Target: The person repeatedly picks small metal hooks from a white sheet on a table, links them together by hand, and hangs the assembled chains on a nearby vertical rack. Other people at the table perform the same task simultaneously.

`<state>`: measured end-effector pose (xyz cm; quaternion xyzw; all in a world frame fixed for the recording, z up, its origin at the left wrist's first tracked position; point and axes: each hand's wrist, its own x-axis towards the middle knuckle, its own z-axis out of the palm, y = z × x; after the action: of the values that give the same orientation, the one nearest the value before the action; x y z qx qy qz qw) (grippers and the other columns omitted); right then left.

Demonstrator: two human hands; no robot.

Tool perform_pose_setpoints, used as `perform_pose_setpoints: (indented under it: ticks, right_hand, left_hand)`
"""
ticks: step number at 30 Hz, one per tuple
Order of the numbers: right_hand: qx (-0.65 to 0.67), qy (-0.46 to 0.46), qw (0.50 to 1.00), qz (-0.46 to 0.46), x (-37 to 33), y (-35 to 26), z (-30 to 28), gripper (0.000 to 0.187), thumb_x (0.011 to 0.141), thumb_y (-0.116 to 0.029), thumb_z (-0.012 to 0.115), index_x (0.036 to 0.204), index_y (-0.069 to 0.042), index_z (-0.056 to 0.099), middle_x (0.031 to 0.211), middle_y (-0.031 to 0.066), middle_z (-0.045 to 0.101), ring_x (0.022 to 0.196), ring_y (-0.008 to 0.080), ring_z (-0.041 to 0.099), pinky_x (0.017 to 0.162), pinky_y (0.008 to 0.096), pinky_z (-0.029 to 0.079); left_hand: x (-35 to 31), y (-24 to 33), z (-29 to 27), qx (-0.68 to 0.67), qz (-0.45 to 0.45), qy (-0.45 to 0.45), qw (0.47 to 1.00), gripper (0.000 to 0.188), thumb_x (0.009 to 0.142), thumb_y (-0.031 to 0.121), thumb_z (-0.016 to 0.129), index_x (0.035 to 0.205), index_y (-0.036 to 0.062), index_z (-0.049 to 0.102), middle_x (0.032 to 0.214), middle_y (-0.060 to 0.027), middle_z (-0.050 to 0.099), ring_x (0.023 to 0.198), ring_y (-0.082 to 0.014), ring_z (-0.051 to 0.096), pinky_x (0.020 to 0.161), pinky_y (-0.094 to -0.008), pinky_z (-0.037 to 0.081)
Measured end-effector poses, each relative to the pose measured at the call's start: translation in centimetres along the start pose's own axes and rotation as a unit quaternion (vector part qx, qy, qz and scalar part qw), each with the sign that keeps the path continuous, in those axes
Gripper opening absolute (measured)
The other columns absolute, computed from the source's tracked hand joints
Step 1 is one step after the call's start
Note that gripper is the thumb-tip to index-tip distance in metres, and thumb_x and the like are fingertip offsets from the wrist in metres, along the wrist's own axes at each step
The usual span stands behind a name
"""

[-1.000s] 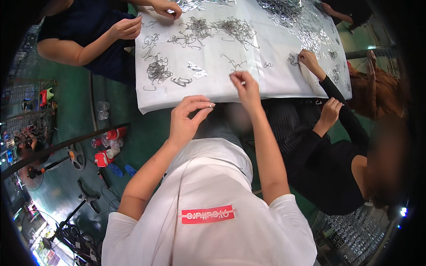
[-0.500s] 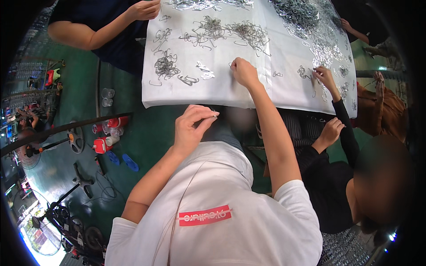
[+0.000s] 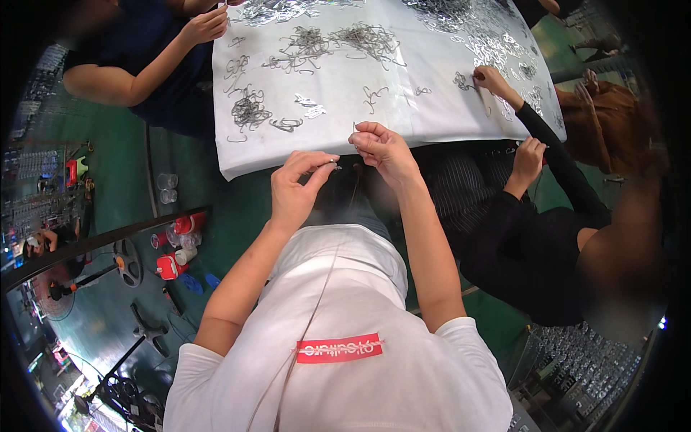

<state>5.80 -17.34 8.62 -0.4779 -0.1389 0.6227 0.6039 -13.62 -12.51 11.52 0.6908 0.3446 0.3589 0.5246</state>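
Note:
My left hand (image 3: 291,189) is pinched shut on a small shiny metal piece (image 3: 333,160) at its fingertips, just off the table's near edge. Close beside it on the right, my right hand (image 3: 389,156) grips a thin wire hook (image 3: 354,128) that stands up from its thumb and fingers. A white-covered table (image 3: 432,119) lies beyond both hands. On it are a few loose wire hooks (image 3: 372,97), a dark heap of hooks (image 3: 250,108) and a small group of bright, flat metal pieces (image 3: 311,106).
Larger heaps of wire hooks (image 3: 366,39) and shiny pieces (image 3: 497,50) cover the table's far side. A co-worker's hand (image 3: 205,27) is at the far left; another's hand (image 3: 493,81) reaches onto the table at right. Red containers (image 3: 173,265) and a fan stand on the floor, left.
My right hand has come back from the table toward my left hand, and a wire hook now shows in it. The right-hand co-worker's lower hand has shifted slightly. My view has turned a little.

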Motion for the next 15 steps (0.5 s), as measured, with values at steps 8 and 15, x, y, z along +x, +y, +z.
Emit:
perform_pose_setpoints:
  ticks: [8,15]
  right_hand:
    - [0.015,0.012,1.000,-0.010,-2.4,0.4,0.9,0.022,0.088,-0.006,0.067,0.107,0.001,0.059,0.091,0.0076,0.066,0.071,0.0079,0.056,0.055,0.0178,0.042]
    - [-0.017,0.039,0.999,-0.022,-3.6,-0.1,2.6,0.021,0.089,-0.008,0.066,0.105,0.004,0.060,0.091,0.0094,0.065,0.077,0.0111,0.063,0.057,0.0196,0.048]
  left_hand:
    - [-0.2,0.5,-0.4,0.007,-0.007,-0.014,1.000,0.014,0.082,0.001,0.069,0.094,0.0057,0.074,0.088,-0.0045,0.070,0.077,-0.0102,0.060,0.066,-0.0237,0.050]
    - [0.0,0.4,-0.3,-0.026,-0.008,-0.008,1.000,0.015,0.082,0.001,0.069,0.095,0.0053,0.073,0.090,-0.0057,0.070,0.080,-0.0135,0.062,0.068,-0.0261,0.051]
